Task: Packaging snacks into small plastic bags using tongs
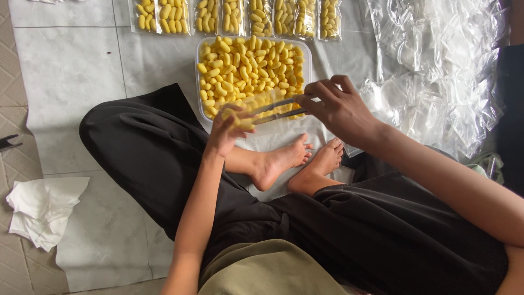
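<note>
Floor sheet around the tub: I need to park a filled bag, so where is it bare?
Bare sheet lies left of the tub, above the crumpled tissue. Crowded: filled bags beyond the tub, empty bags right, both hands at its near edge.

Small clear bag [256, 109], held just below frame centre, lying flat and sideways, mouth toward the right, a few yellow puffed snacks [236, 116] inside at its left end. Clear plastic tub [203, 104], upper centre of frame, rectangular, open top, nearly full of the same small oblong yellow pieces, sitting on the floor right behind the bag.
</note>
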